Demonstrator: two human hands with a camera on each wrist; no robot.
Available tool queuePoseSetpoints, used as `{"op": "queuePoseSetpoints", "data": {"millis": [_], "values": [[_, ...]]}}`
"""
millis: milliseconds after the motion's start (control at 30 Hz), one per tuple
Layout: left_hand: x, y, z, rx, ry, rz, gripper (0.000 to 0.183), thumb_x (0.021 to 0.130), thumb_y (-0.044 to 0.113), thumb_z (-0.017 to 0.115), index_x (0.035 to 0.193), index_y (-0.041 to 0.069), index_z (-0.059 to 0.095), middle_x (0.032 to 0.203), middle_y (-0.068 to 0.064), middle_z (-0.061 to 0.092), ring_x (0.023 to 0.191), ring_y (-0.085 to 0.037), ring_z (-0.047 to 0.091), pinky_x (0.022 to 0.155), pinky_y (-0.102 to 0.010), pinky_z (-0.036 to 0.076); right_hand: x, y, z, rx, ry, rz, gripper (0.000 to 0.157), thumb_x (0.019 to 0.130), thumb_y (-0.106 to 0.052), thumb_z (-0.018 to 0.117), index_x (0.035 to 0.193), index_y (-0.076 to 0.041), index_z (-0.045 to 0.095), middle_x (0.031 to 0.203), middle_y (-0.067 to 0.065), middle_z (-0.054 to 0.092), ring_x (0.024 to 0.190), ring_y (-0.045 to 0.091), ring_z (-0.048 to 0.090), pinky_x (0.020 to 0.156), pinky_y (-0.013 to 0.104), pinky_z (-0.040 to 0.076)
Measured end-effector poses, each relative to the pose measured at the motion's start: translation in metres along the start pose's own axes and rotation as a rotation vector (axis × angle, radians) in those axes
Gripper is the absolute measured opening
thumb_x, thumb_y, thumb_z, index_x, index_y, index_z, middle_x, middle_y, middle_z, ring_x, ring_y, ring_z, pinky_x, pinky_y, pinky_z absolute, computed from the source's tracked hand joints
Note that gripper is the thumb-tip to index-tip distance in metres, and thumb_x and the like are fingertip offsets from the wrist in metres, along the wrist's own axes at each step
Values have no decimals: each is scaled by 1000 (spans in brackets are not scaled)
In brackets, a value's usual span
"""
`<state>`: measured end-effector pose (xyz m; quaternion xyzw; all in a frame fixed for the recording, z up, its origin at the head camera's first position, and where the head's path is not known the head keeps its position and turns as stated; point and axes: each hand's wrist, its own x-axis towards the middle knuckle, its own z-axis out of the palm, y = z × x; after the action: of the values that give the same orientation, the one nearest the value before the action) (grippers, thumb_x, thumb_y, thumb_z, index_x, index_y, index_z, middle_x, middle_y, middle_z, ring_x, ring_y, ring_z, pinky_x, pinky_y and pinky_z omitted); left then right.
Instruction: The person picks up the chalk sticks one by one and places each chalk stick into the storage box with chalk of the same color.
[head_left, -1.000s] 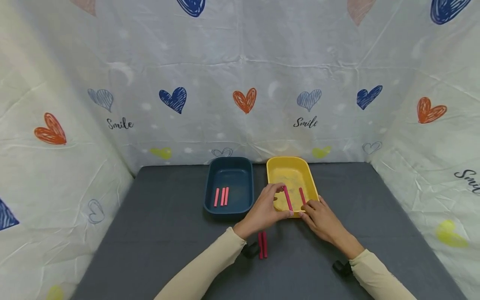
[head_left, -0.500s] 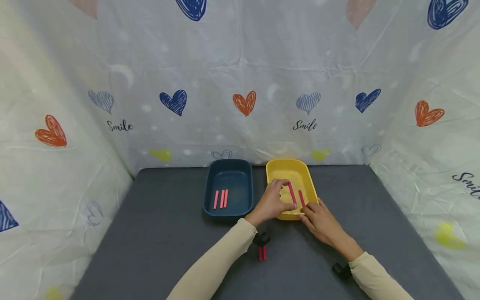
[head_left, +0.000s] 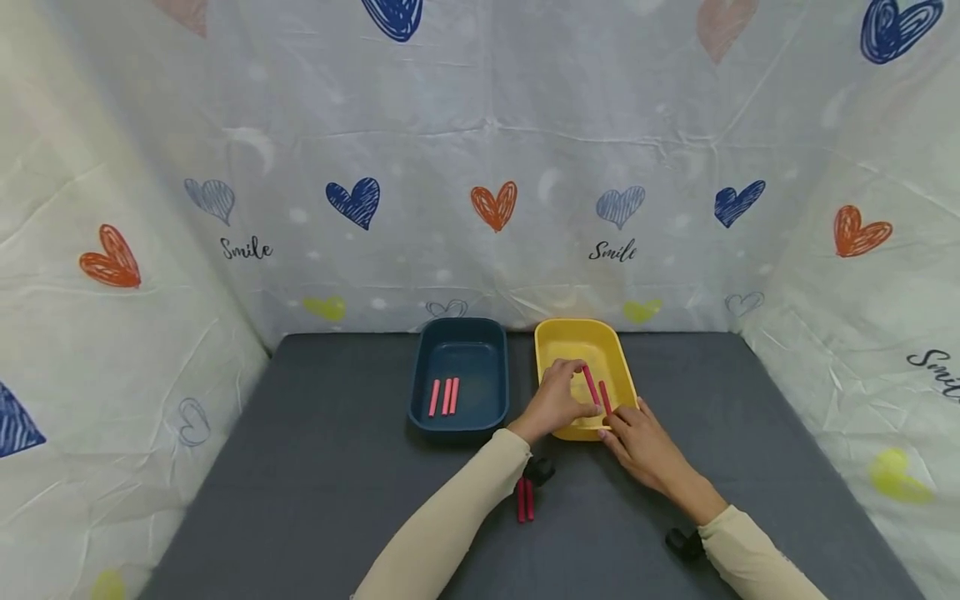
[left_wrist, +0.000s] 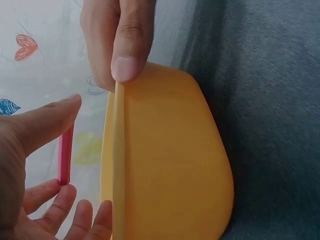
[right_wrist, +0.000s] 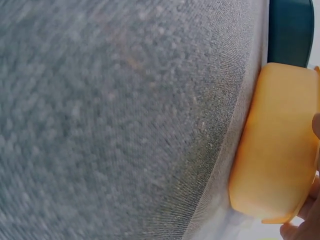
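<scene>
My left hand holds a dark pink stick over the yellow tray. In the left wrist view the thumb is at one end of this stick and fingertips are at the other. My right hand grips the tray's near right rim; the left wrist view shows its thumb outside the wall. Another dark pink stick lies in the tray, close to the right fingers. The right wrist view catches only part of the right hand at its edge.
Left of the yellow tray stands a dark blue tray with several light pink sticks inside. Two dark pink sticks lie side by side on the grey tabletop, below the left wrist. A printed cloth hangs behind.
My left hand has moved right with the dark pink stick, bringing it nearer the other stick in the yellow tray. The right hand stays at the rim.
</scene>
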<state>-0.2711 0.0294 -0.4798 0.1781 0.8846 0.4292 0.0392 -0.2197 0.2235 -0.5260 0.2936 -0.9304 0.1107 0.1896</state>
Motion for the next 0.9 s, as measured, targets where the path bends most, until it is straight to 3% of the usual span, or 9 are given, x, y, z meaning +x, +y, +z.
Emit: {"op": "queuePoseSetpoints", "data": {"millis": [367, 633, 900], "values": [[19, 1, 13, 56, -29, -45, 71, 80, 25, 83, 139, 8, 49, 134, -12, 50, 117, -24, 56, 97, -34, 52, 0, 1, 1, 7, 13, -16, 17, 94, -25, 66, 98, -9, 67, 94, 6, 63, 94, 25, 61, 106, 65, 37], [33, 9, 18, 70, -41, -118, 71, 77, 26, 85, 137, 8, 51, 135, -12, 49, 110, -22, 56, 100, -34, 50, 2, 5, 0, 6, 27, -10, 17, 94, -25, 65, 99, -9, 67, 96, 6, 63, 97, 25, 61, 107, 65, 37], [33, 11, 26, 92, -64, -170, 73, 76, 22, 86, 138, 7, 51, 132, -12, 51, 100, -21, 57, 95, -34, 51, -1, 8, 4, -4, 46, -50, 14, 93, -25, 67, 98, -11, 68, 96, 5, 63, 95, 23, 61, 106, 62, 39]]}}
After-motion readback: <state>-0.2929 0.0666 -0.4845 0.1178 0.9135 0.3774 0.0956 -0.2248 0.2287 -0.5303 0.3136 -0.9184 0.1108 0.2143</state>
